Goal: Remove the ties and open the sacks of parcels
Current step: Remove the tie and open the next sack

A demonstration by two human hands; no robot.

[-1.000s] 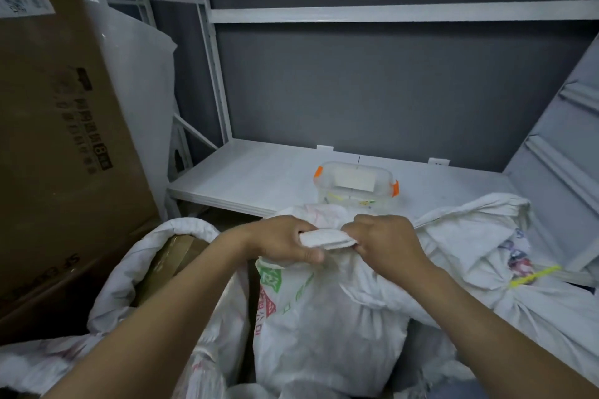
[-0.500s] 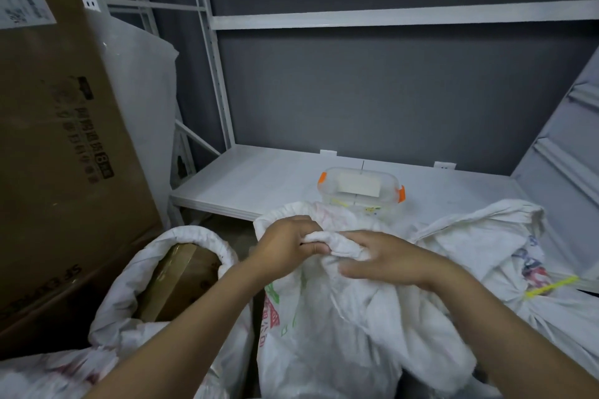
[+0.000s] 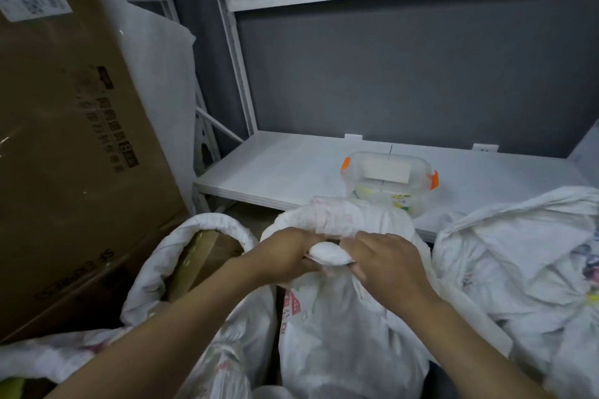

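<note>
Middle sack (image 3: 340,334) stands on the floor just before the shelf's (image 3: 275,172) front edge. Left hand (image 3: 285,253) and right hand (image 3: 385,259) both clutch its bunched mouth. Cloth judged soft, slack and slippery, the load probably heavy. Best hold: the gathered neck.

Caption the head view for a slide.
Left hand and right hand grip the bunched neck of a white woven sack.

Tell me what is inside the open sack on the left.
Inside the open sack, a brown cardboard parcel with shiny tape shows just below the rolled rim. Anything deeper or beside it is hidden by the sack's wall.
</note>
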